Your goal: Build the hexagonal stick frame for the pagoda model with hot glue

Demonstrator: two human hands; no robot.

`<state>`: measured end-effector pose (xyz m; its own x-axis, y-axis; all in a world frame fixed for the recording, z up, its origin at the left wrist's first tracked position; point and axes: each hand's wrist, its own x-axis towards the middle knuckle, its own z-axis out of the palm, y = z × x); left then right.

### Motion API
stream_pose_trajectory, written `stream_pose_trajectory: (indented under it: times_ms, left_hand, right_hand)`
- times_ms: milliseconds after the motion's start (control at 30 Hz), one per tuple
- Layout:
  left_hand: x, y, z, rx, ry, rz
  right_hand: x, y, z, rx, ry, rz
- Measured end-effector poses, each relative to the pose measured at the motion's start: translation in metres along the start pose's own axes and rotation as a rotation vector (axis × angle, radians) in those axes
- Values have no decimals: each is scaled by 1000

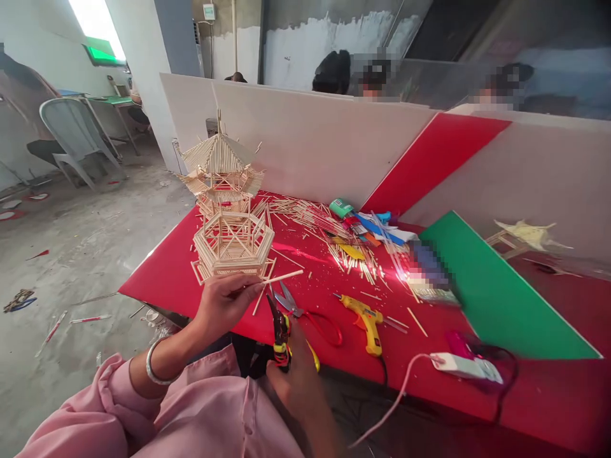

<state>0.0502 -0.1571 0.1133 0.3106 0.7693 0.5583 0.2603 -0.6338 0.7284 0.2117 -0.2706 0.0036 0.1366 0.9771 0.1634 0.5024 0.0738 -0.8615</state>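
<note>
My left hand (225, 304) is closed on a thin wooden stick (287, 277), which points to the right above the front edge of the table. Lower and to the right, my right hand (300, 375) grips pruning shears (280, 334) with dark jaws and yellow-marked handles; the jaws point up, a little below the stick and apart from it. Just behind my left hand stands a pagoda model (224, 235) built of wooden sticks, with layered roofs. Red-handled scissors (305, 312) lie on the table beside the shears.
On the red table (167, 254) rest a yellow glue gun (365, 321), a white power strip (465, 367), a pile of loose sticks (305, 213) and a green bottle (341, 208). A green board (515, 286) leans at right. A pale partition (305, 146) borders the back, with people beyond.
</note>
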Motion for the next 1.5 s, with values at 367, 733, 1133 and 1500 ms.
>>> stream_pose_trajectory:
  times_ms: [367,733,1133,1500]
  left_hand:
    - [-9,5,19,-44,-84,65]
    - [-8,-3,22,11,-87,112]
    - [-13,-9,23,16,-161,86]
    - [-8,-7,18,-157,-355,-145]
  right_hand:
    - [11,-19,-19,73,-13,-12]
    - [22,-28,-31,199,-143,-13]
    - [21,-32,-26,157,-77,68]
    - [20,-24,-39,42,-135,44]
